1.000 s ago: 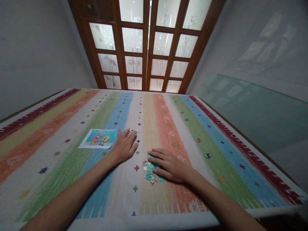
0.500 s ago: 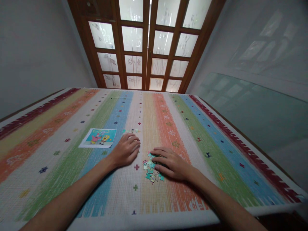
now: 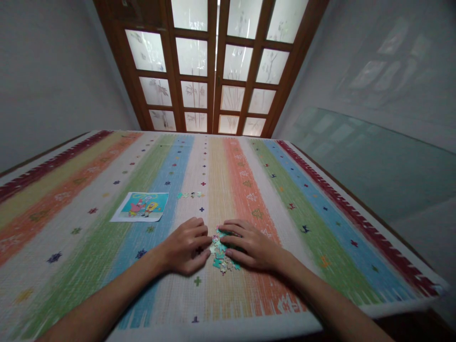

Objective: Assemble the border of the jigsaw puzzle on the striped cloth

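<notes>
The puzzle pile (image 3: 219,259), lower centre, lies just right of the left hand (image 3: 186,246), fingers curled, grip unclear. The right hand (image 3: 250,245), loosely open, overlaps it.

Left grip (image 3: 188,246) and right grip (image 3: 252,244): bare human hands, fingers (image 3: 233,240) slim. Both forearms (image 3: 117,293) bare along their visible length, slender, tapering toward the wrists (image 3: 162,260). Finer detail too small to assess.

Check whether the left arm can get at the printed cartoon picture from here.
Likely yes: the left grip is beside the puzzle pieces, and only tablecloth shows between it and the printed picture, lying farther forward and left.
</notes>
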`<action>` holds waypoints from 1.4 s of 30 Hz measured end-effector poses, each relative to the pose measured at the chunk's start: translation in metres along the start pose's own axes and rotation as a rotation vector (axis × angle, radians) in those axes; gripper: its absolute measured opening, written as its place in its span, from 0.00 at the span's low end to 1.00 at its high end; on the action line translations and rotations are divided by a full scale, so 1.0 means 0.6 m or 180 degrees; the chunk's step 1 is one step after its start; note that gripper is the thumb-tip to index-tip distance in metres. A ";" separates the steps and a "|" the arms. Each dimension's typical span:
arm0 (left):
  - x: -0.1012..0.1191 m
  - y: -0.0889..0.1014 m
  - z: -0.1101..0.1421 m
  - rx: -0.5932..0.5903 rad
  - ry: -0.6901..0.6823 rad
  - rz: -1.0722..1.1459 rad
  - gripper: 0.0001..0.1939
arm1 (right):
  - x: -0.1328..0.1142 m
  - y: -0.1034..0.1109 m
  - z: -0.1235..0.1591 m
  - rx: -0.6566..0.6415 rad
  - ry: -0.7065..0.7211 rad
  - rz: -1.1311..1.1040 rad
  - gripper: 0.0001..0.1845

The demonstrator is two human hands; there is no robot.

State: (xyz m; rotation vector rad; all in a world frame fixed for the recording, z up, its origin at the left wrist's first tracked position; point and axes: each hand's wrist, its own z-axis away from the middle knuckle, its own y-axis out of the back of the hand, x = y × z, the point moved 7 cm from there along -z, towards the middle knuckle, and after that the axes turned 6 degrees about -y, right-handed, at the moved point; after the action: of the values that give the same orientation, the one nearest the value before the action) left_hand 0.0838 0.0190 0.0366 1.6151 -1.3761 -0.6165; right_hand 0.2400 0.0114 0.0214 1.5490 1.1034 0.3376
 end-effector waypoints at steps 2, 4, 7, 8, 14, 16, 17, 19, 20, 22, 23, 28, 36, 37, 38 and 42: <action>0.003 -0.001 0.001 0.0013 -0.0039 0.0063 0.07 | -0.001 -0.005 0.001 -0.0051 0.0019 -0.0004 0.19; 0.005 -0.003 0.002 0.0041 -0.0054 0.0127 0.08 | -0.003 -0.011 0.002 -0.0129 0.0022 -0.0024 0.21; 0.007 -0.005 0.003 0.0066 -0.0033 0.0165 0.11 | -0.004 -0.020 0.003 -0.0304 -0.0027 -0.0060 0.23; 0.007 -0.006 0.003 0.0066 -0.0024 0.0164 0.11 | -0.004 -0.023 0.003 -0.0360 -0.0057 -0.0064 0.24; 0.007 -0.003 0.001 0.0070 -0.0028 0.0145 0.11 | 0.001 -0.022 0.004 -0.0454 -0.0235 -0.0098 0.29; 0.006 -0.002 0.001 0.0086 -0.0025 0.0176 0.11 | 0.001 -0.020 0.004 -0.0429 -0.0218 -0.0119 0.29; 0.004 -0.001 0.002 0.0093 -0.0015 0.0182 0.10 | 0.001 -0.018 0.004 -0.0412 -0.0205 -0.0131 0.29; 0.000 0.000 0.004 0.0092 0.0001 0.0136 0.10 | -0.001 -0.015 0.004 -0.0381 -0.0177 -0.0162 0.28; -0.001 0.000 0.005 0.0087 0.0004 0.0075 0.10 | -0.001 -0.014 0.003 -0.0367 -0.0177 -0.0182 0.28; -0.006 0.000 0.007 0.0066 0.0013 -0.0120 0.10 | -0.001 -0.010 0.003 -0.0343 -0.0213 -0.0241 0.27; -0.009 0.000 0.008 0.0054 0.0031 -0.0245 0.11 | 0.000 -0.009 0.002 -0.0328 -0.0241 -0.0278 0.27; -0.037 0.003 0.014 0.0110 0.0343 -0.0991 0.16 | 0.000 -0.005 0.002 -0.0248 -0.0239 -0.0388 0.27; -0.051 0.001 0.019 0.0139 0.0558 -0.1119 0.19 | -0.002 -0.005 0.001 -0.0248 -0.0174 -0.0320 0.26; -0.050 -0.001 0.019 0.0109 0.0585 -0.1088 0.19 | -0.003 -0.005 0.001 -0.0234 -0.0161 -0.0320 0.26; -0.050 -0.003 0.019 0.0087 0.0618 -0.1070 0.18 | -0.003 -0.004 0.000 -0.0219 -0.0152 -0.0321 0.26; -0.045 0.000 0.015 0.0091 0.0673 -0.1081 0.16 | -0.003 -0.006 0.000 -0.0222 -0.0151 -0.0317 0.27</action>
State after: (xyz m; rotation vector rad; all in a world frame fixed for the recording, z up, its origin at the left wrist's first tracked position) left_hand 0.0692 0.0421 0.0276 1.8970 -0.9691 -0.6029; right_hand 0.2376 0.0098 0.0187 1.4284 1.1162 0.2677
